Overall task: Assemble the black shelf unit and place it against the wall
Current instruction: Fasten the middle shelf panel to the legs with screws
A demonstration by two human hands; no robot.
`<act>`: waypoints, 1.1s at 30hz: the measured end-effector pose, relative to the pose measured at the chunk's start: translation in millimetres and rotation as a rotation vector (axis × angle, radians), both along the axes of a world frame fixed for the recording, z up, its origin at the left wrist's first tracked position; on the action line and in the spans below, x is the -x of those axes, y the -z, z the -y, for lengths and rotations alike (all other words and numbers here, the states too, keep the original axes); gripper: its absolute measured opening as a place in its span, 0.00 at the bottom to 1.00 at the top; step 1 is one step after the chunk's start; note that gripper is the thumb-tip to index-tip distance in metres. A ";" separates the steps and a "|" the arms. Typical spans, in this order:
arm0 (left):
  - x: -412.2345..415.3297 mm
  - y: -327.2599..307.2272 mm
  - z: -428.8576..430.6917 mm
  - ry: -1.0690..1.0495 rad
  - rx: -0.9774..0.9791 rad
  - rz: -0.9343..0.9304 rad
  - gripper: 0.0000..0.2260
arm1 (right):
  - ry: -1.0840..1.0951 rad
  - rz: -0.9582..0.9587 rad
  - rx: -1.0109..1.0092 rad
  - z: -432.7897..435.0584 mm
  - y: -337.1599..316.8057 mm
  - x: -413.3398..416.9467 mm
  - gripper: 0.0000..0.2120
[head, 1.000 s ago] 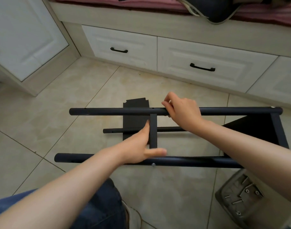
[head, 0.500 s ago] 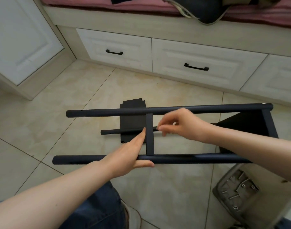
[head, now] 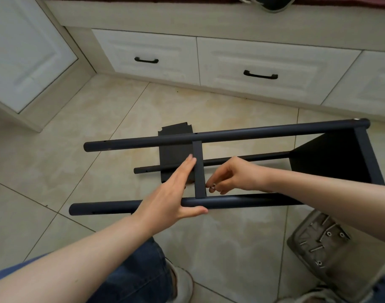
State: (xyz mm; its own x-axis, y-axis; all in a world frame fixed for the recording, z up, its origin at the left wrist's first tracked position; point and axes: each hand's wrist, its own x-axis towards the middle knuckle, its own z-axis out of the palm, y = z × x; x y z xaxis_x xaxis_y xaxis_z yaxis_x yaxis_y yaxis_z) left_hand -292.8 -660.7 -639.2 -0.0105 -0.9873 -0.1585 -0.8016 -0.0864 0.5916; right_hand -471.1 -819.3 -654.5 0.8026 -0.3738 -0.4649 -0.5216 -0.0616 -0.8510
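The black shelf frame lies on its side over the tiled floor. Its far pole [head: 252,133] and near pole [head: 241,201] run left to right, with a thinner third pole [head: 248,158] lower between them. A black shelf panel [head: 199,169] stands edge-on between the far and near poles. My left hand [head: 176,193] lies flat against the panel's left face, thumb under the near pole. My right hand [head: 233,174] pinches a small silver screw [head: 213,186] just right of the panel's lower end. Another shelf panel [head: 331,158] is fixed at the frame's right end.
A clear plastic bag [head: 322,243] with several screws lies on the floor at the lower right. White drawers with black handles [head: 260,75] line the back, and a white cabinet door [head: 23,57] stands at the left. My knee and shoe [head: 182,283] are below the frame.
My right hand left the far pole and came down to the panel's lower end with a small screw in its fingertips. My left hand stayed flat on the panel. The camera tilted down.
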 end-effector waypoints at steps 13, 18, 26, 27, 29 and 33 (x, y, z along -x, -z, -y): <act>-2.9 27.8 4.1 0.190 0.426 0.400 0.37 | -0.085 0.047 0.012 -3.9 8.0 -19.1 0.03; -1.9 26.7 3.7 0.208 0.475 0.457 0.35 | -0.097 0.057 -0.021 -1.9 9.2 -20.2 0.07; -1.0 28.2 4.5 0.223 0.502 0.462 0.34 | -0.038 0.059 -0.148 0.0 7.8 -16.7 0.06; -0.6 28.1 4.3 0.222 0.503 0.462 0.34 | -0.032 0.046 -0.170 0.9 7.5 -16.4 0.07; 0.0 28.0 4.1 0.220 0.503 0.468 0.34 | -0.028 0.014 -0.207 1.9 8.3 -17.3 0.08; 0.2 27.5 3.6 0.222 0.498 0.464 0.34 | -0.052 -0.055 -0.293 0.8 9.9 -21.6 0.06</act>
